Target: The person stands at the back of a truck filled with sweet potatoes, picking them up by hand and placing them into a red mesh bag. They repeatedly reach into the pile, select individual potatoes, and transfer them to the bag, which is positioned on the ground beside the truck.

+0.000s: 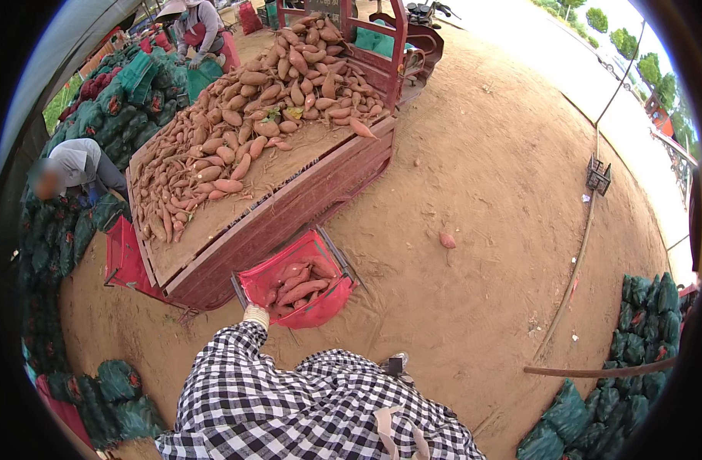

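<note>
My left hand (256,315), in a pale glove with a checked sleeve behind it, is at the near left corner of a red mesh bag (325,305). Its fingers are too small and partly hidden to tell whether they grip the rim or the frame. The bag hangs wide-mouthed on a metal frame (336,253) and holds several sweet potatoes (302,290). Just beyond it stands a red cargo tricycle's flat bed (282,224), heaped with sweet potatoes (230,138). My right hand is out of view; the checked garment fills the lower middle.
A second red bag (124,259) hangs at the bed's left end. One person (80,167) bends over filled green mesh sacks (63,236); another (201,34) handles a green bag behind the bed. More green sacks (638,351) lie at right, near a wooden pole (598,372). A loose sweet potato (447,240) lies on the dirt.
</note>
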`<state>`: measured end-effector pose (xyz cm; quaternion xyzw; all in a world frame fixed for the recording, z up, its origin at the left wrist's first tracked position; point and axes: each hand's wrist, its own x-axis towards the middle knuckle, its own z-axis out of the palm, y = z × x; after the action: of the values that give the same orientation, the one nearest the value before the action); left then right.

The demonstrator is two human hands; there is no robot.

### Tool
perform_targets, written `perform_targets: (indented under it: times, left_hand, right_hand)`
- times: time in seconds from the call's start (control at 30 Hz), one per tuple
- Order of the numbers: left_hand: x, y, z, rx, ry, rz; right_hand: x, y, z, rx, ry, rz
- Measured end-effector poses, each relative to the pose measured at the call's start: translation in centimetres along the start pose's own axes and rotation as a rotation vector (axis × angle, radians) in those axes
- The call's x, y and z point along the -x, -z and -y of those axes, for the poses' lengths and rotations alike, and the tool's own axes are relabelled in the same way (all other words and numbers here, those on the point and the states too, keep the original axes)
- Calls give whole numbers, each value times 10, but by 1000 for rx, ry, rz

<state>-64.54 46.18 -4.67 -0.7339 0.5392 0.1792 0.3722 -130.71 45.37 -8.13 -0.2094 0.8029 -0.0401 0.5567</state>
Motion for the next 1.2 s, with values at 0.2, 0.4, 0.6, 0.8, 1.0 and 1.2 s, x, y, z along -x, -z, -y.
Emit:
perform_targets:
  times: [0.2,0.4,0.6,0.8,1.0,1.2]
  left_hand:
    - [70,102,-76,402,248,-18]
    - [110,103,-152,938,387,62]
    - [62,157,-163,1032,294,-221]
    - [-69,264,-115,1299,268,-719]
    - [-140,306,-85,1285,399,-796]
    - [-179,352,-87,1488,535,-756]
  right_hand:
    - [-110,210,148,-116,-78,-114]
    - [-176,184,459,-159,430,-45]
    - [-176,37,597,606,772,56]
    - [-150,-65,673,810,704,250]
    - [-135,-166,805,995,830,326]
    - [-96,-317,930,1219,1126,385]
